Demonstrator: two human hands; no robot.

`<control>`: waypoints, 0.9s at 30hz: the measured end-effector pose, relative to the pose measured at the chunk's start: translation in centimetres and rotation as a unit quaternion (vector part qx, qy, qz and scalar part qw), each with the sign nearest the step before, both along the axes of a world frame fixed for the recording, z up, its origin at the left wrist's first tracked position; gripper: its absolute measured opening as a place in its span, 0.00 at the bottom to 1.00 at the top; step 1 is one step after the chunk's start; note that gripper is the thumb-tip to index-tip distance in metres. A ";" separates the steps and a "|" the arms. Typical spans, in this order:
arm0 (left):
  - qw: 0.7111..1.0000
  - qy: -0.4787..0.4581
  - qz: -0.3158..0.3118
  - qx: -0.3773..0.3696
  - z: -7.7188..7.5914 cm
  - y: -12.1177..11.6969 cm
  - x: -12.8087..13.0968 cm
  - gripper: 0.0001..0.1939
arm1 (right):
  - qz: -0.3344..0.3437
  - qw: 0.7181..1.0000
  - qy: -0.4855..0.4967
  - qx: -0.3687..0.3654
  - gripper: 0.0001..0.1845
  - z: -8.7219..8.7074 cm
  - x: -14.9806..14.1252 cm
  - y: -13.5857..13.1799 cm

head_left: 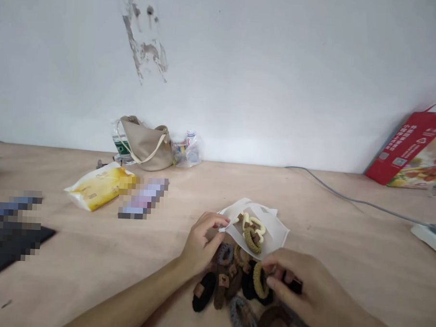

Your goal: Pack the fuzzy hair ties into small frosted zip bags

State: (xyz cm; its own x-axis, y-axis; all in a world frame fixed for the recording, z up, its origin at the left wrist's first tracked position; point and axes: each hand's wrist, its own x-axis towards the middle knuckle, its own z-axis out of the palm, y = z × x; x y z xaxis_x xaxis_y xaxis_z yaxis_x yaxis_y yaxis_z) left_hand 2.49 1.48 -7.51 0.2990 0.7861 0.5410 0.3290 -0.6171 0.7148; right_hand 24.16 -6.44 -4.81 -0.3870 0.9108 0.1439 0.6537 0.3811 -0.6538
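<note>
My left hand [205, 237] pinches the edge of a whitish see-through plastic bag [276, 228] and its mouth faces me. Inside the bag lie cream hair ties [259, 224] and a tan hair tie [251, 239]. Between the thumb and fingers of my right hand [295, 282] is a mustard-coloured hair tie [259, 280], just in front of the bag's opening. Several more lie piled on the table below, among them a black hair tie [203, 292] with a brown tag, a grey hair tie [243, 319] and a dark brown one [274, 324], partly hidden by my right hand.
On the wooden table [337, 255], a yellow-and-white packet [103, 185] and a blurred-out flat item [144, 199] lie to the left. A beige handbag [148, 146] stands by the wall. A grey cable [346, 194] runs right, below a red bag [402, 147].
</note>
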 end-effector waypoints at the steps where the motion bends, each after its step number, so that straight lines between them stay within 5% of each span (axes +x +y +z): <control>1: 1.000 0.000 0.001 0.000 0.0 0.0 0.0 0.09 | 0.026 0.999 -0.022 0.002 0.11 -0.1 -0.3 -0.2; 6: 1.000 0.003 0.004 0.006 -0.1 0.2 -0.2 0.09 | 0.082 0.988 -0.108 0.072 0.21 -0.8 -1.7 -0.6; 9: 1.000 0.005 0.004 0.011 -0.1 0.3 -0.3 0.09 | 0.095 0.980 -0.154 0.088 0.15 -1.2 -2.0 -0.6; 13: 1.000 0.009 0.006 0.003 -0.1 0.2 -0.1 0.08 | 0.072 0.981 -0.162 0.085 0.08 -0.9 -1.7 -0.9; 22: 1.000 0.015 0.004 -0.010 0.0 0.1 0.0 0.07 | -0.011 0.973 -0.100 0.208 0.17 -0.3 0.1 0.3; 27: 1.000 0.017 0.003 -0.011 0.0 0.2 0.0 0.08 | 0.013 0.977 -0.146 0.157 0.12 -0.3 -0.2 0.7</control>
